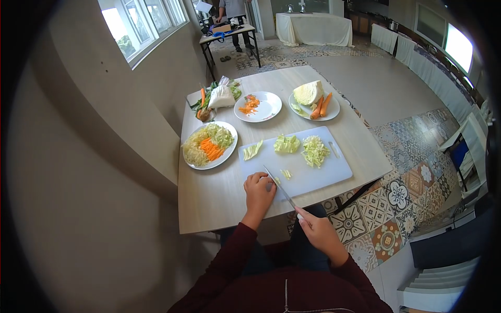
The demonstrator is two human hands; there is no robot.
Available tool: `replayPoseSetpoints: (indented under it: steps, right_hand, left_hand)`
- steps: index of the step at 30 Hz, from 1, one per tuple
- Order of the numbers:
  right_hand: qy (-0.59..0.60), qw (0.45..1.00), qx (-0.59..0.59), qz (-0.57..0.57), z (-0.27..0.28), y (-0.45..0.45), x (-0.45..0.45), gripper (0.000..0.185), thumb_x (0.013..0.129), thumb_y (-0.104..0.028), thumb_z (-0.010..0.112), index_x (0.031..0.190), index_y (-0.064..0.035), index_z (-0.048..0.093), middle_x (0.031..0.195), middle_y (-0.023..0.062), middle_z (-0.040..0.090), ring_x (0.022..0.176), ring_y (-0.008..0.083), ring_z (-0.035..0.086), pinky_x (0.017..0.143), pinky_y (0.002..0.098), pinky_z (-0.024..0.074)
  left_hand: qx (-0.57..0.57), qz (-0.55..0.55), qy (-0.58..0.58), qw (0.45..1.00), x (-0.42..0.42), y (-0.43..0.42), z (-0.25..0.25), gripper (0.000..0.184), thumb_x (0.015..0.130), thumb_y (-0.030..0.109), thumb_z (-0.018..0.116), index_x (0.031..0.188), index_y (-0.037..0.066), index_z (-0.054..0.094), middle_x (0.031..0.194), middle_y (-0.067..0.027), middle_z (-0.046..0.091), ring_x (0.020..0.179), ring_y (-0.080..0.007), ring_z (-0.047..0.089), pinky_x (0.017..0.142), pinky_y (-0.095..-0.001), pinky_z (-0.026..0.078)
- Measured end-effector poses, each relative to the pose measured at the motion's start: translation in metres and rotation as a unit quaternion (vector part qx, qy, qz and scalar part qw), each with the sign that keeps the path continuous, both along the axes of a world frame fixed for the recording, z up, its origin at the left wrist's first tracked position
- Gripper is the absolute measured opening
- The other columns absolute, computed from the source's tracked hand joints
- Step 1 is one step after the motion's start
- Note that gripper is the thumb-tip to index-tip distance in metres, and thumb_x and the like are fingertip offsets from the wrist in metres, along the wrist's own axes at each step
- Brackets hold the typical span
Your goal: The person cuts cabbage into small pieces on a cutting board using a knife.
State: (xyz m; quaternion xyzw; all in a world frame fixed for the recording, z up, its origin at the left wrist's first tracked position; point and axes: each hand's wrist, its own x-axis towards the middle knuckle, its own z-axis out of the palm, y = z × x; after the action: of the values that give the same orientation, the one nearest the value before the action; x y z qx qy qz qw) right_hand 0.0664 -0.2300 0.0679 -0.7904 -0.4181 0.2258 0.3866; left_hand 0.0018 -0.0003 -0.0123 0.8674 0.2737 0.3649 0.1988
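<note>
My right hand (312, 225) grips a kitchen knife (282, 189) by its handle, the blade slanting up and left over the white cutting board (334, 175). Close against the blade, my left hand (259, 193) presses down on the board's near-left part with curled fingers; whatever lies beneath them is hidden. A few cut cabbage strips (285, 173) lie just right of the blade. Farther back on the board are a small cabbage piece (252, 150), a stack of cabbage leaves (286, 144) and a heap of shredded cabbage (315, 151).
Left of the board, a plate (229, 151) bears shredded vegetables, including carrot. Behind stand a plate with carrot bits (249, 104), a plate with half a cabbage (309, 94) and carrots (325, 104), and a white bag (222, 97) among vegetables. A person (235, 15) stands at a far table.
</note>
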Motion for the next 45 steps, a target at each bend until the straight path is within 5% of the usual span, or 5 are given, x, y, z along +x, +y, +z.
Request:
replayPoseSetpoints:
  steps: [12, 21, 36, 42, 45]
  right_hand:
    - [0.170, 0.982, 0.031, -0.074, 0.010, -0.016, 0.012, 0.042, 0.101, -0.020, 0.055, 0.142, -0.0123, 0.058, 0.052, 0.0065, 0.048, 0.046, 0.0091, 0.053, 0.052, 0.0298, 0.0456]
    - [-0.026, 0.998, 0.041, -0.028, -0.002, -0.023, 0.011, 0.038, 0.095, -0.028, 0.061, 0.133, -0.0213, 0.066, 0.084, 0.0180, 0.071, 0.069, 0.0349, 0.068, 0.066, 0.0412, 0.0533]
    - [-0.111, 0.989, -0.073, -0.070, 0.018, -0.029, 0.035, 0.037, 0.095, -0.033, 0.059, 0.131, -0.0256, 0.067, 0.081, 0.0186, 0.070, 0.075, 0.0390, 0.068, 0.067, 0.0456, 0.0533]
    - [-0.049, 0.993, -0.065, -0.085, 0.011, -0.036, 0.065, 0.042, 0.095, -0.028, 0.061, 0.136, -0.0203, 0.063, 0.071, 0.0156, 0.069, 0.056, 0.0254, 0.064, 0.058, 0.0363, 0.0522]
    - [0.159, 0.979, -0.011, -0.124, 0.010, -0.039, 0.070, 0.042, 0.097, -0.024, 0.062, 0.138, -0.0160, 0.063, 0.063, 0.0074, 0.064, 0.052, 0.0116, 0.056, 0.051, 0.0285, 0.0479]
  left_hand:
    - [0.085, -0.070, 0.080, 0.991, -0.001, -0.011, 0.013, 0.038, 0.086, 0.018, 0.070, 0.123, 0.023, 0.073, 0.136, -0.0079, 0.058, 0.124, -0.0338, 0.049, 0.107, -0.0478, 0.036]
    - [-0.015, -0.024, -0.074, 0.997, -0.003, -0.005, 0.013, 0.018, 0.089, 0.014, 0.069, 0.106, 0.009, 0.072, 0.112, -0.0083, 0.064, 0.109, -0.0270, 0.057, 0.097, -0.0424, 0.041]
    - [0.002, -0.028, -0.051, 0.998, -0.003, -0.006, 0.011, 0.014, 0.088, 0.015, 0.070, 0.101, 0.011, 0.072, 0.111, -0.0071, 0.065, 0.110, -0.0259, 0.058, 0.097, -0.0423, 0.039]
    - [0.006, -0.027, -0.045, 0.999, -0.002, -0.006, 0.009, 0.013, 0.087, 0.015, 0.071, 0.099, 0.011, 0.073, 0.111, -0.0067, 0.065, 0.110, -0.0263, 0.058, 0.097, -0.0425, 0.039]
    - [0.008, -0.026, -0.040, 0.999, -0.002, -0.007, 0.009, 0.012, 0.087, 0.016, 0.071, 0.099, 0.011, 0.073, 0.110, -0.0061, 0.065, 0.110, -0.0263, 0.057, 0.097, -0.0427, 0.039]
